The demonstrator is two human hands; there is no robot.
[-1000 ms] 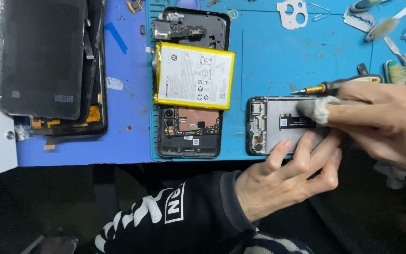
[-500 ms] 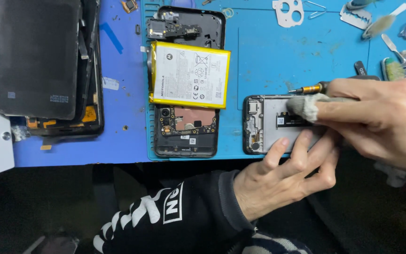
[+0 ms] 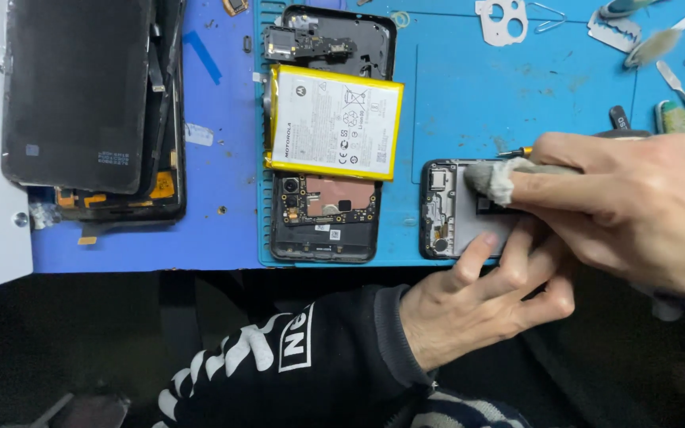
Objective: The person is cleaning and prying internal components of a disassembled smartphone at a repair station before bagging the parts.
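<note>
an opened grey phone frame (image 3: 457,226), right of centre, is steadied by the left hand (image 3: 477,305) with fingers spread; a grey cloth (image 3: 491,178) is pinched by the right hand (image 3: 636,210).

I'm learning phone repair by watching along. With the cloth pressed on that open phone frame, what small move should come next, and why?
Probably a short wipe of the grey cloth toward the frame's camera end. The right hand presses it on the middle of the open phone frame, so the end strip lies uncovered, and the left hand steadies the frame's near edge, so it should not slide.
</note>
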